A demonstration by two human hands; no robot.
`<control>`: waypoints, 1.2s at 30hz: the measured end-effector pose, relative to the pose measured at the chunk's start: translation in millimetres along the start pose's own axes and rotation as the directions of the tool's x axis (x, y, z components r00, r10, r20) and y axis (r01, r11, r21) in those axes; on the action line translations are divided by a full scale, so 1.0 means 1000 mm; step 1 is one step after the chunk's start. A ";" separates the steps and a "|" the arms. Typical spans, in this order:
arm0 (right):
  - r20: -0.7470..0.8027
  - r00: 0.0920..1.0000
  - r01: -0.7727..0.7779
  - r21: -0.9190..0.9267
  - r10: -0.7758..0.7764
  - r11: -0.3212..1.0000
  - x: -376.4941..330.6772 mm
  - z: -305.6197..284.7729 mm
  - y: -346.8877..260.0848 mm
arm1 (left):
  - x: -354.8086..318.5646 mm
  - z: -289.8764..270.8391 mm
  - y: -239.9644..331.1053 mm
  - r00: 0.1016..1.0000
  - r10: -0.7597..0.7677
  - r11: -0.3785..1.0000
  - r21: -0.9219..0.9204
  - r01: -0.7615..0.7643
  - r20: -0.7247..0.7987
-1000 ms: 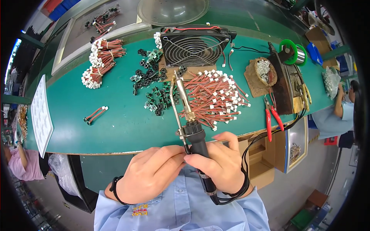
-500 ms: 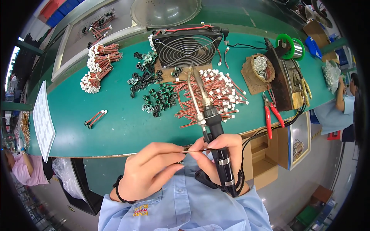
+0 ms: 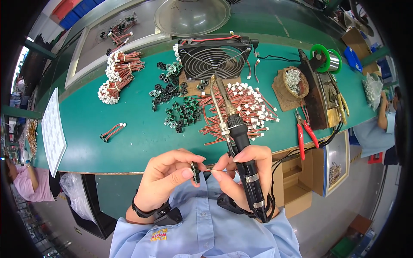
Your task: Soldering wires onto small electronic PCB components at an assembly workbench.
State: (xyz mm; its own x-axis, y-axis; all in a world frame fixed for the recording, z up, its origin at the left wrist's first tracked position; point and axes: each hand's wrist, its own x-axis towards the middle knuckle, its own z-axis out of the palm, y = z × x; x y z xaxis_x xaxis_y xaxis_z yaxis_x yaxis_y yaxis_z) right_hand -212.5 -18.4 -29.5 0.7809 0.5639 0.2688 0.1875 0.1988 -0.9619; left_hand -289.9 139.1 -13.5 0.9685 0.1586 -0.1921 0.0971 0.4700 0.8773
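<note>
My right hand point(image 3: 243, 172) grips a black soldering iron point(image 3: 237, 142) by its handle, tip pointing up and away over the table. Its fingertips also pinch a thin red wire point(image 3: 207, 170). My left hand point(image 3: 165, 178) pinches a small green circuit board point(image 3: 195, 172) between thumb and forefinger, right at the wire's end. Both hands are close to my chest, below the front edge of the green table point(image 3: 129, 137). A pile of red wires with white connectors point(image 3: 241, 109) lies just beyond the iron.
Small green boards point(image 3: 176, 107) lie mid-table, bundled wires point(image 3: 118, 75) at the far left, a black fan point(image 3: 215, 60) behind. Red pliers point(image 3: 303, 131), a solder spool point(image 3: 325, 60), an iron stand point(image 3: 316, 96) and a white tray point(image 3: 53, 131) are also there. Other people sit at both sides.
The iron swung from leaning left to pointing up, and my hands came lower toward my chest. My left hand now pinches the small board against the wire.
</note>
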 end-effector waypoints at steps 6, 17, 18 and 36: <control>0.029 0.998 0.066 -0.069 -0.064 0.995 0.002 0.003 -0.009 | 0.000 -0.006 -0.005 0.996 -0.034 0.991 -0.129 0.045 0.085; 0.087 0.979 0.193 -0.099 -0.185 0.976 0.006 0.007 -0.010 | -0.001 -0.016 -0.014 0.981 -0.048 0.961 -0.258 0.097 0.187; 0.095 0.978 0.197 -0.102 -0.187 0.975 0.005 0.007 -0.010 | -0.002 -0.016 -0.015 0.981 -0.058 0.960 -0.260 0.105 0.183; -0.095 0.975 0.199 -0.001 -0.199 0.980 0.000 0.017 0.003 | -0.002 -0.014 -0.019 0.987 -0.038 0.963 -0.257 0.077 0.153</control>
State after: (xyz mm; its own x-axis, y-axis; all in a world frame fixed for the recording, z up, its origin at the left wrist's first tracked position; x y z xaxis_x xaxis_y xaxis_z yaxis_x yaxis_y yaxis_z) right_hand -222.1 -3.7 -31.1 0.7811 0.4343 0.4486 0.3404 0.3061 -0.8891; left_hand -296.8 142.3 -36.2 0.9877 0.0055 -0.1560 0.1095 0.6882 0.7172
